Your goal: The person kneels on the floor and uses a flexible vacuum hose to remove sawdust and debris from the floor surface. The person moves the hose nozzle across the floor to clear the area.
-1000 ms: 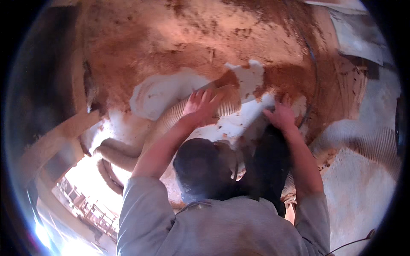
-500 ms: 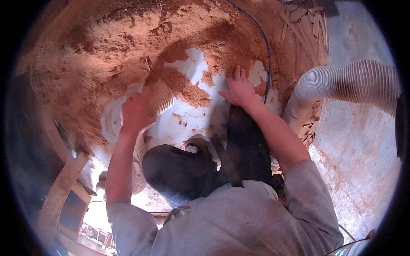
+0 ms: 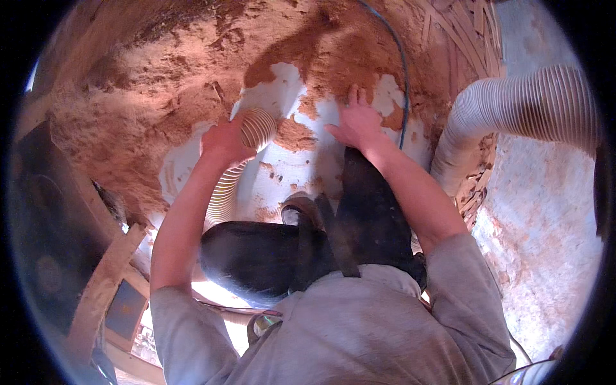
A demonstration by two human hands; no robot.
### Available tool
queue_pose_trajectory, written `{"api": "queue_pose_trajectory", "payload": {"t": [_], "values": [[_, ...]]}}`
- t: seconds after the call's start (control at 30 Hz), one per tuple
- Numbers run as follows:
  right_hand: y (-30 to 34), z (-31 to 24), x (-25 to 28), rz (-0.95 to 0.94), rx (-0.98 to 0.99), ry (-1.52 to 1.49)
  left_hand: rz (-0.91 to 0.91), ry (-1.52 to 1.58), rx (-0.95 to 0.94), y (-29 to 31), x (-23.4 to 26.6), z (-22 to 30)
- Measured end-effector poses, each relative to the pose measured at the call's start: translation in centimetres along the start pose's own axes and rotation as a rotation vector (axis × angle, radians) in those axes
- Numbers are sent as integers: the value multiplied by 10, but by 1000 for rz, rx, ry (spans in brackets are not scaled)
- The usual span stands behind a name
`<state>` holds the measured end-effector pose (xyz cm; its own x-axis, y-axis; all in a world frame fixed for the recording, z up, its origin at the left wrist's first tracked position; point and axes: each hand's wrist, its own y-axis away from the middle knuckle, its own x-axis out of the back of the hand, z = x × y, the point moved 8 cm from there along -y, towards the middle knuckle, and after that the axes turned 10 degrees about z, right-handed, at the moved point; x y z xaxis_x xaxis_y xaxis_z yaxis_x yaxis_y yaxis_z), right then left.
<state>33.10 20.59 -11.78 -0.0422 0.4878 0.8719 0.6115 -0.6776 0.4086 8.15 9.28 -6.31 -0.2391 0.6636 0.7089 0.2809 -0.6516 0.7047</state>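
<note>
My left hand (image 3: pixel 224 142) is closed around the end of a ribbed flexible hose (image 3: pixel 258 129); its mouth points at loose reddish-brown sawdust (image 3: pixel 297 136). From there the hose runs back beside my left knee. Over to the right, my right hand (image 3: pixel 359 125) is spread with fingers apart, at the sawdust by a pale bare patch. It holds nothing. Between the hands, pale floor (image 3: pixel 276 170) shows with scattered crumbs of sawdust on it.
A thick sawdust heap (image 3: pixel 160 96) lies ahead. A dark thin cable (image 3: pixel 404 83) crosses it beside my right hand. Farther right are a second, wide ribbed hose (image 3: pixel 526 106) and stacked wood strips (image 3: pixel 459 32). At left stands a wooden frame (image 3: pixel 102 289).
My left hand has moved right and forward with the hose. Some sawdust near its mouth is gone, leaving more pale floor showing. My right hand stays spread in nearly the same place.
</note>
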Motion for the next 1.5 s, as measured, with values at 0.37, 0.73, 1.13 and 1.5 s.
{"api": "queue_pose_trajectory", "payload": {"t": [0.37,0.73,1.13,1.5], "values": [[-4,17,-19,-86,-78,-10,153,109,-65,13,10,108],[46,122,7,30,-291,-11,345,126,18,-56,82,143],[60,192,40,268,-619,-192,330,176,25,-43,89,185],[62,234,40,148,-761,-55,413,202,21,-46,102,197]]}}
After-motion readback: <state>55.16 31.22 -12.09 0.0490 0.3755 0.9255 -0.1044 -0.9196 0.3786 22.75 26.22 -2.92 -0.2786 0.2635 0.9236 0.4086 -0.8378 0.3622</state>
